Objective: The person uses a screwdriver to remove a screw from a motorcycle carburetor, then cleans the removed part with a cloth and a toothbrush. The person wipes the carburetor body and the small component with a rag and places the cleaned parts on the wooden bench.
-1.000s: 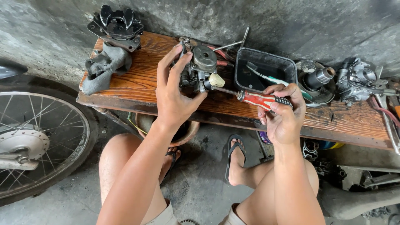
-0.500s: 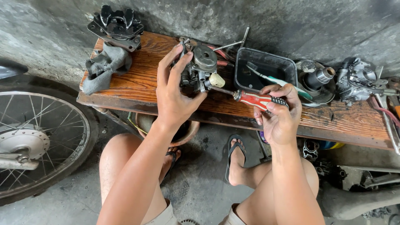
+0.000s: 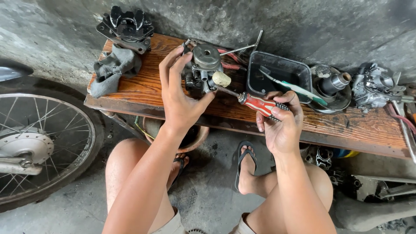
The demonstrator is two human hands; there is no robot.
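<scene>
A grey metal carburetor (image 3: 203, 68) sits on the wooden bench (image 3: 147, 65), with a cream-coloured float (image 3: 221, 79) at its right side. My left hand (image 3: 178, 97) grips the carburetor from the near side, fingers wrapped over its left edge. My right hand (image 3: 281, 121) holds a red-handled screwdriver (image 3: 259, 104) by the handle. Its shaft points up-left, with the tip at the carburetor beside the float.
A black tray (image 3: 277, 71) holding a green-handled tool (image 3: 299, 89) stands right of the carburetor. Dark brake parts (image 3: 125, 28) lie at the bench's left end, more engine parts (image 3: 375, 89) at the right. A spoked wheel (image 3: 39, 143) stands at left. My sandalled feet rest on the concrete floor.
My right hand has shifted slightly on the screwdriver handle; the left hand and the carburetor stay where they were.
</scene>
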